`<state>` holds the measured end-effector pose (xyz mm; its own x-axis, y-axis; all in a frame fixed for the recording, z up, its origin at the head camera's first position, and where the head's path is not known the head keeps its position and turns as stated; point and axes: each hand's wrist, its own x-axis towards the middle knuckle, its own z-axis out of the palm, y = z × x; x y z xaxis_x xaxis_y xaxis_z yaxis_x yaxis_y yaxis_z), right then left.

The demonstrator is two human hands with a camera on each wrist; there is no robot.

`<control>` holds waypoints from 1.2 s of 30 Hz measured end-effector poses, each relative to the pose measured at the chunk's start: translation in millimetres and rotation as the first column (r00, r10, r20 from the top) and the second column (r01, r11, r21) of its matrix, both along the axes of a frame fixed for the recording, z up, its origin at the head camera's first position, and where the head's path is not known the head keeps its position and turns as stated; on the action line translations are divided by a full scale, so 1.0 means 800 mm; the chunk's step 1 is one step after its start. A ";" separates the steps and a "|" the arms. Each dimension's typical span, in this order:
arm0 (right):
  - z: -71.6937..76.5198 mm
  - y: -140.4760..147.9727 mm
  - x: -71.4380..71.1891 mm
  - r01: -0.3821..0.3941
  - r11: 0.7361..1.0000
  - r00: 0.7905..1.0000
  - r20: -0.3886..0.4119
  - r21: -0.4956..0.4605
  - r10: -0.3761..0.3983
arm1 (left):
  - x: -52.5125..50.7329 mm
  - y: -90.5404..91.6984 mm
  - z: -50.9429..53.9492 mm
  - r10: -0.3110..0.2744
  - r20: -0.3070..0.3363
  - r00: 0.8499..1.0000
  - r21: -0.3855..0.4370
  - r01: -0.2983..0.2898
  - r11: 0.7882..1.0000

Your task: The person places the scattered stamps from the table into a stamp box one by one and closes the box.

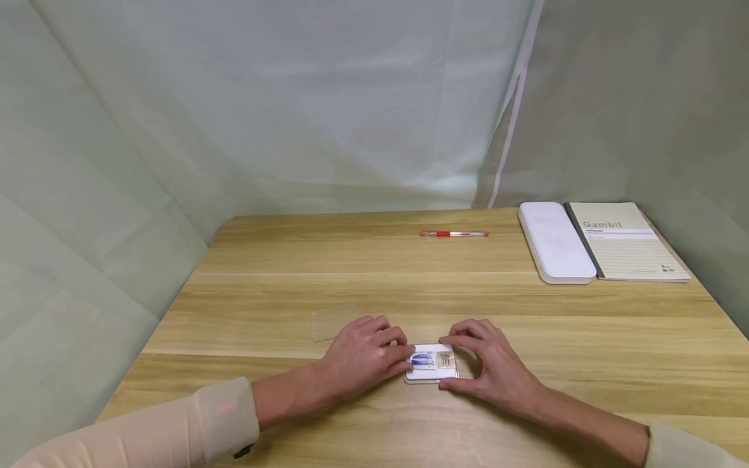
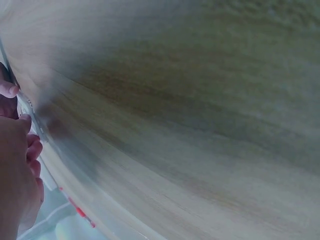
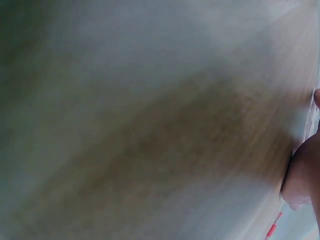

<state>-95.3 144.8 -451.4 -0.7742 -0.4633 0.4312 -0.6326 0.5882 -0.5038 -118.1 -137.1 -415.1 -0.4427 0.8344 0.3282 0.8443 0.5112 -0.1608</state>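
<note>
From where I stand, the white case [image 1: 556, 240] on the wooden table [image 1: 281, 260] is the easiest thing to steer by. Well to the near left of the white case, as the person sees it, lies a small white card [image 1: 424, 372] with a blue picture and a gold-toned patch; a clear border shows along its near edge. Both hands are on it. The left hand [image 1: 365, 354] pinches the card's left end between thumb and forefinger, its other fingers bent. The right hand [image 1: 491, 367] spans the opposite end, thumb at the near corner and forefinger at the far one, gripping it across with a gap between palm and card.

A thin clear plate [image 1: 328, 325] lies farther left of the white case than the card does, partly hidden by the left hand. A red pen [image 1: 453, 234] rests left of the white case, near its far end, and a notebook [image 1: 629, 250] marked "Gambit" lies just to its right. Pale cloth [image 1: 351, 117] hangs beyond the white case. Light sleeves [image 1: 225, 413] cover both forearms, on the person's side of the white case. Both wrist views show mostly blurred tabletop, the card's details too oblique to read.
</note>
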 end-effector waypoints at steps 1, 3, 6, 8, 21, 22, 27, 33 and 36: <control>0.000 0.000 0.000 0.000 1.000 1.000 -0.001 0.001 0.000 | 0.000 0.000 0.000 0.000 -0.002 1.000 -0.001 0.000 1.000; 0.000 0.000 0.000 0.000 1.000 1.000 -0.001 0.001 0.000 | 0.000 0.000 0.000 0.001 -0.003 1.000 -0.005 -0.001 1.000; 0.000 0.000 0.000 0.004 1.000 1.000 0.006 0.001 -0.004 | 0.000 -0.001 0.000 0.006 0.003 1.000 -0.017 -0.006 1.000; 0.001 0.000 0.001 0.006 1.000 1.000 0.014 0.002 -0.006 | 0.000 -0.001 0.001 0.011 0.012 1.000 -0.022 -0.010 1.000; 0.004 -0.002 -0.001 0.010 1.000 0.998 0.061 0.012 -0.011 | -0.002 -0.008 0.011 0.019 0.006 1.000 -0.010 -0.019 1.000; 0.005 -0.002 -0.002 0.013 1.000 0.997 0.073 0.014 -0.014 | -0.004 -0.010 0.013 0.017 0.001 1.000 0.003 -0.017 1.000; 0.016 -0.003 -0.013 0.002 1.000 0.993 0.122 0.014 -0.004 | -0.020 -0.019 0.028 0.026 -0.032 0.999 0.071 -0.024 0.997; 0.043 -0.011 -0.034 -0.058 0.998 0.978 0.201 0.024 0.052 | -0.039 -0.041 0.048 0.081 0.010 0.997 0.151 -0.082 0.985; 0.057 -0.019 -0.046 -0.099 0.995 0.965 0.247 0.015 0.092 | -0.046 -0.059 0.051 0.129 0.055 0.990 0.175 -0.137 0.975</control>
